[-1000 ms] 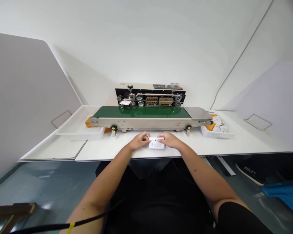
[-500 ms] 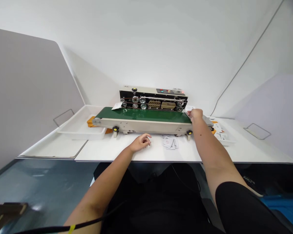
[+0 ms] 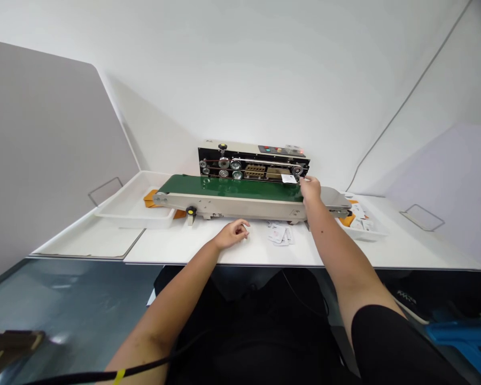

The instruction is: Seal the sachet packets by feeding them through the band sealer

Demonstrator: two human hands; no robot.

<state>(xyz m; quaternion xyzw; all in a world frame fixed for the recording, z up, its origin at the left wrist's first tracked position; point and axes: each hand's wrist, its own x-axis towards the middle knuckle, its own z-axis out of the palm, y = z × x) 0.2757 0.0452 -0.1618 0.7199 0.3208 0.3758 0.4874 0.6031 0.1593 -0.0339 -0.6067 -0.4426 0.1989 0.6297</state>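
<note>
A white sachet (image 3: 289, 178) is at the right end of the band sealer's (image 3: 254, 160) rollers, above the green conveyor belt (image 3: 232, 187). My right hand (image 3: 310, 189) is at the sachet's right edge, its fingertips pinched there and partly hidden by the hand. On the white table in front of the machine, my left hand (image 3: 232, 233) rests with loosely curled fingers, thumb and forefinger apart, holding nothing. To its right lies a small pile of printed white sachets (image 3: 279, 234), partly under the conveyor's front edge.
At the left stands a white tray (image 3: 122, 206) with an orange-yellow packet (image 3: 149, 199) inside. Another white tray (image 3: 379, 235) at the right contains several sachets and orange-yellow pieces. A metal plate (image 3: 334, 198) extends from the conveyor's right end. Wire handles flank the table.
My right hand has moved left along the conveyor, and its sachet now reaches the rollers. Another sachet at the belt's left end has gone from view. My left hand stays put.
</note>
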